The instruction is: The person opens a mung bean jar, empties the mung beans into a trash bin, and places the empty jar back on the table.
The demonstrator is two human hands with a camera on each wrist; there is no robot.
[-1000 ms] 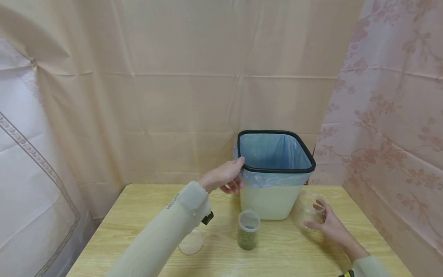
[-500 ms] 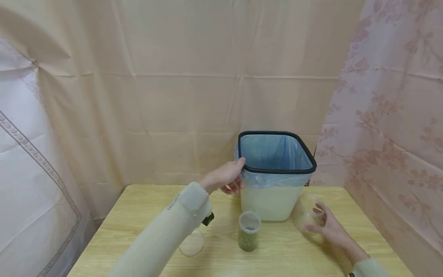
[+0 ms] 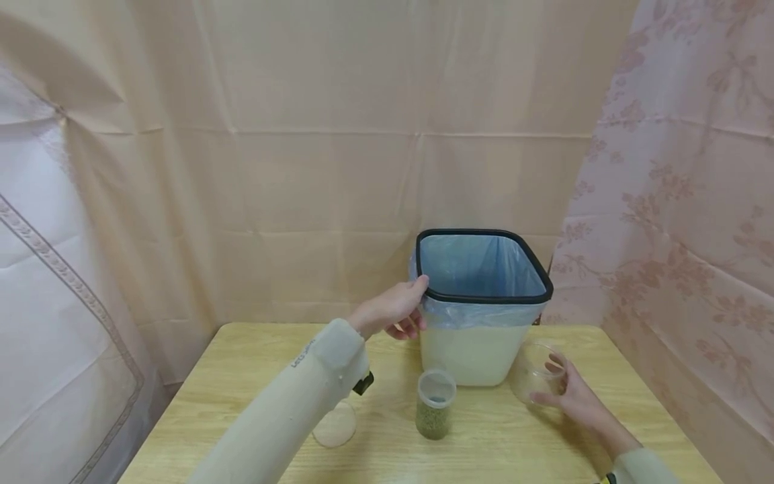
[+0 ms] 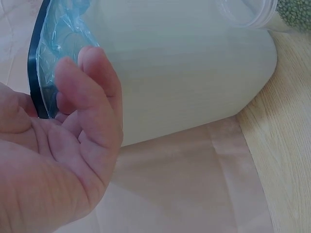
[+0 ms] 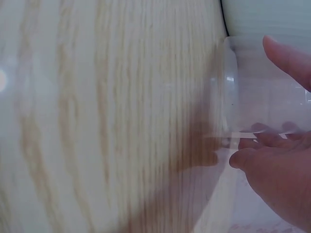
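Note:
A cream trash bin point(image 3: 471, 353) with a black rim and a blue liner bag point(image 3: 478, 314) stands on the table. My left hand point(image 3: 393, 309) pinches the bin's near left corner, thumb on the rim and fingers below; the left wrist view shows those fingers curled beside the liner. Right of the bin, my right hand point(image 3: 574, 400) grips a clear, see-through jar point(image 3: 535, 376) from its right side. In the right wrist view the jar's base point(image 5: 230, 87) sits at the tabletop, thumb and fingers on opposite sides.
A clear jar partly filled with small green beans point(image 3: 433, 418) stands in front of the bin, its top uncovered. A round clear lid point(image 3: 335, 427) lies left of it, partly behind the left sleeve. Curtains point(image 3: 320, 202) hang behind the wooden table point(image 3: 254, 363).

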